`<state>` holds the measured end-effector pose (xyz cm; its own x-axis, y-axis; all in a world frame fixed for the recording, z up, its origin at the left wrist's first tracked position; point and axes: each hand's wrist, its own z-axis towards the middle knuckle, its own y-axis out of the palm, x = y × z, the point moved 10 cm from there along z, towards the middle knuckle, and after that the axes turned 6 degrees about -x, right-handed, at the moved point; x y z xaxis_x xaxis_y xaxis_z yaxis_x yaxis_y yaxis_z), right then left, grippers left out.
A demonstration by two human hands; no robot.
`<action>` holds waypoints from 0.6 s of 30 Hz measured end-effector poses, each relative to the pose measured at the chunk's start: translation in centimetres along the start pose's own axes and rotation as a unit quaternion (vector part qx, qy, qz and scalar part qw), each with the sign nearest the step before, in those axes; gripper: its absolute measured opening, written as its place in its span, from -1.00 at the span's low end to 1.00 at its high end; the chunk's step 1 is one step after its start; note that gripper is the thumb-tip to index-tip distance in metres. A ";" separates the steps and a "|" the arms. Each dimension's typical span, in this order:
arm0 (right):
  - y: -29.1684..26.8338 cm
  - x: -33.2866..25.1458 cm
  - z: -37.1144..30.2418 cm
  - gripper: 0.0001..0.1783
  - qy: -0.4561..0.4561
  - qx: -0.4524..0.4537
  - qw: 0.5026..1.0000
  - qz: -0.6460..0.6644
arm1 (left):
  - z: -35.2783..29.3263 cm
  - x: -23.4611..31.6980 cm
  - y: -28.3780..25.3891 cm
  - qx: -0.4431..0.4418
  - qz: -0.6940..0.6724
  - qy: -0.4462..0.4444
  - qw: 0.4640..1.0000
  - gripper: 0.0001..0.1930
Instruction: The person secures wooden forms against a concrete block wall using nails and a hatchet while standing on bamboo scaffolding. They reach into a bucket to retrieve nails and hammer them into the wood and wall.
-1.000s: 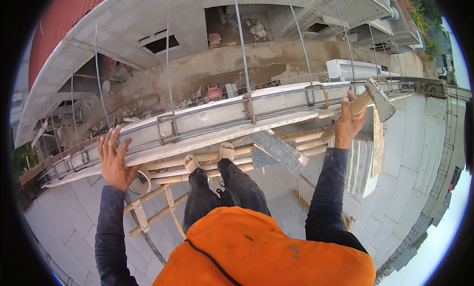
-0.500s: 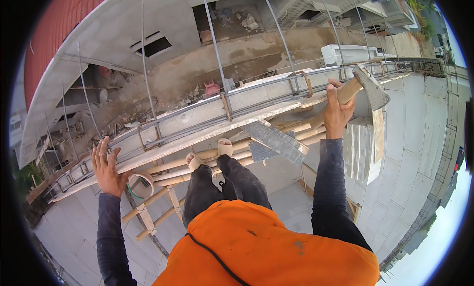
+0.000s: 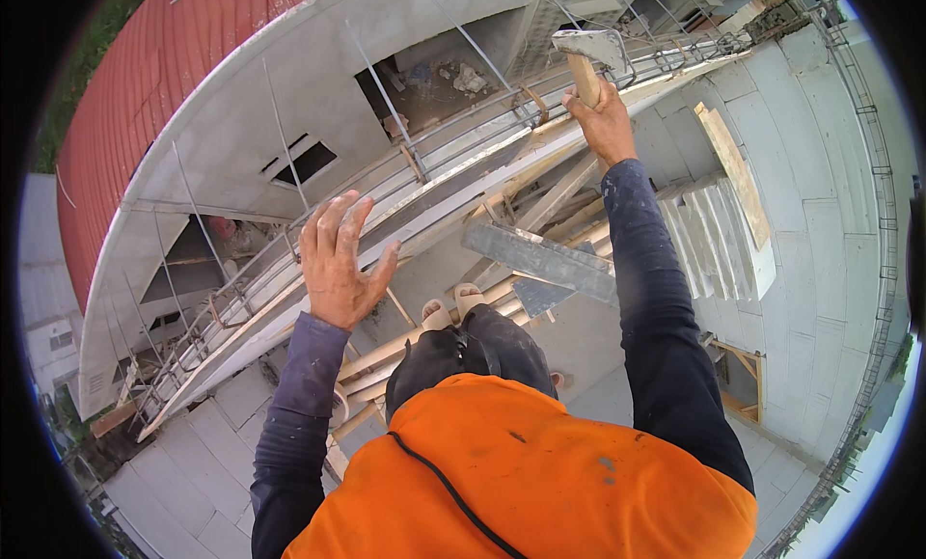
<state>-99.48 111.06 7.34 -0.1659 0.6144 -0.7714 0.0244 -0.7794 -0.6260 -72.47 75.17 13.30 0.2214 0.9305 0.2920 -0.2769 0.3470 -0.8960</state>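
At 1 o'clock: hatchet point(image 3: 585, 63), right hand point(image 3: 605, 125) grip clamped round its handle, head overlapping the rebar point(image 3: 413, 162) line in view. Half a second ago it sat nearer 2 o'clock; whole view turned too, so part of that shift is camera. Left hand point(image 3: 338, 265) now about 9 o'clock, shifted inward, fingers apart, beside the board point(image 3: 463, 198); contact, can't tell. Means right carries the tool alone, left is free. Metal plate point(image 3: 540, 260) at 2 o'clock from feet point(image 3: 436, 316). No readable brands, labels or writing.

The hatchet point(image 3: 582, 65) pairs matt metal with wood.
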 end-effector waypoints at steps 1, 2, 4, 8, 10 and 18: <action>0.2 0.0 0.2 -0.63 0.008 -0.012 1.000 0.006 | 2.9 2.4 1.8 -0.024 -0.039 0.014 0.999 -0.31; 0.5 0.4 0.4 -0.61 0.010 -0.020 0.999 0.028 | 5.7 4.6 3.7 -0.047 -0.079 0.025 0.995 -0.35; 0.8 1.1 0.5 -0.60 0.009 -0.018 0.999 0.029 | 9.9 9.1 6.8 -0.032 -0.046 0.067 0.996 -0.37; 0.6 0.5 0.7 -0.58 0.003 -0.037 0.999 0.028 | 14.7 11.4 12.2 -0.117 0.006 0.006 0.993 -0.43; 0.7 0.3 0.4 -0.58 -0.022 -0.023 0.999 0.019 | 15.3 11.6 12.6 -0.076 0.015 -0.003 0.997 -0.49; 0.8 -0.8 -0.2 -0.50 -0.101 -0.032 0.993 -0.050 | 15.4 11.9 14.1 -0.032 0.015 -0.124 0.992 -0.61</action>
<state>-99.12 109.98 7.45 -0.3654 0.6465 -0.6697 0.0598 -0.7017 -0.7100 -88.16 92.96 9.31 -0.0256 0.9434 0.3307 -0.2181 0.3176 -0.9228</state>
